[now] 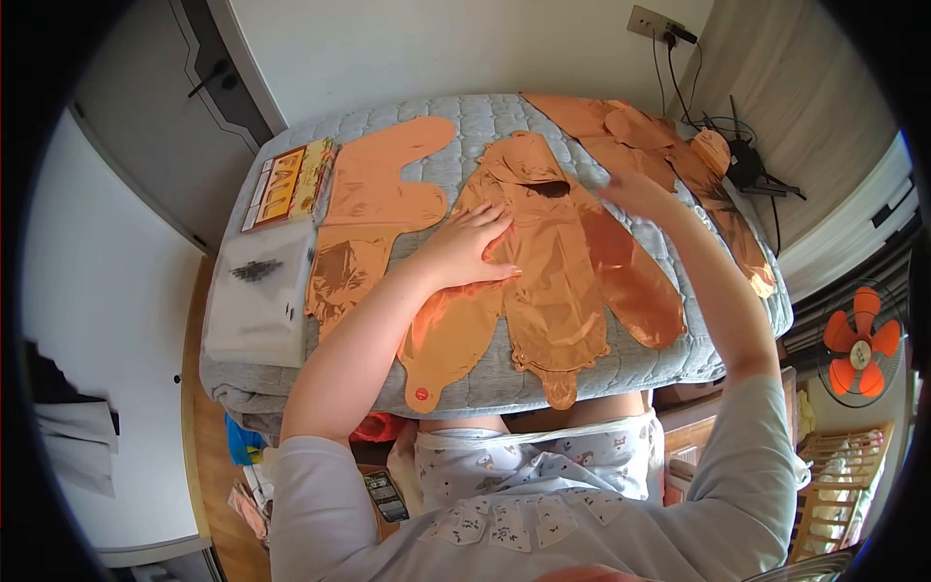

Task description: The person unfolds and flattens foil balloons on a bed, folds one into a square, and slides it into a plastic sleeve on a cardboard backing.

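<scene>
A copper foil balloon [446,344] lies flat on the quilted mattress, with two rounded legs spread toward me. Over its middle runs a long strip of wrinkled copper foil [555,291], with a dark gap in the folds near its top. My left hand [475,244] rests on the foil at the left side of the strip, fingers spread. On the right, my right hand [632,196] is beside the balloon's upper right edge; its fingers are too blurred to tell whether they hold anything. An F-shaped copper balloon [373,179] lies to the left.
More copper foil balloons [640,136] lie at the mattress's far right. A printed packet [286,184] and a clear plastic bag [260,291] are on the left. A black router [752,167] with cables stands at the right edge. An orange-bladed fan [860,354] is farther right.
</scene>
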